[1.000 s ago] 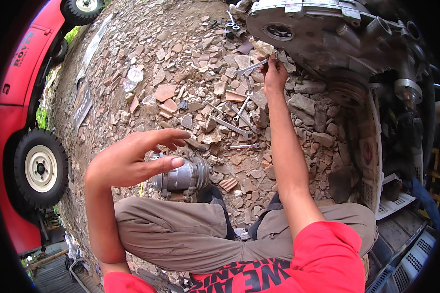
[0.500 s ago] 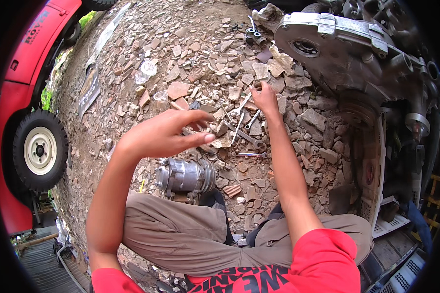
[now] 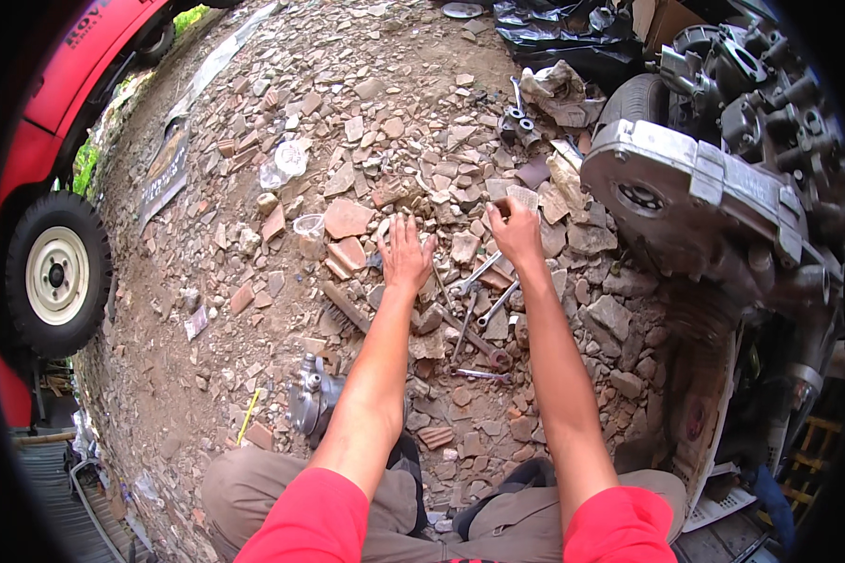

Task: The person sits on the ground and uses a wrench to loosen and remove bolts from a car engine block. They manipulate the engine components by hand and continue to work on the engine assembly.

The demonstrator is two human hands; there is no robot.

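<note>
My left hand [image 3: 407, 255] reaches over the rubble, palm down and fingers stretched out, nothing visibly gripped. To its right, my right hand [image 3: 516, 231] has its fingers curled together; whatever they hold, if anything, is hidden. Below the right hand lie a combination wrench [image 3: 480, 273], a second wrench [image 3: 499, 305] and a thin metal tool [image 3: 464, 329]. A larger dull wrench [image 3: 490, 351] and a short shiny tool [image 3: 482, 375] rest closer to me. Behind my left forearm, a silvery cylindrical compressor [image 3: 312, 402] is partly covered.
An engine with a wide metal cover [image 3: 650, 174] stands at the right, beside a pale crate [image 3: 714, 403]. A red vehicle's wheel [image 3: 56, 272] is at the far left. Broken tile pieces [image 3: 348, 218] litter the ground; a black plastic bag [image 3: 563, 36] lies at the back.
My left hand has moved forward and right, from above the compressor to the rubble, its fingers now stretched down. My right hand stays near the wrenches. The whole view has shifted.
</note>
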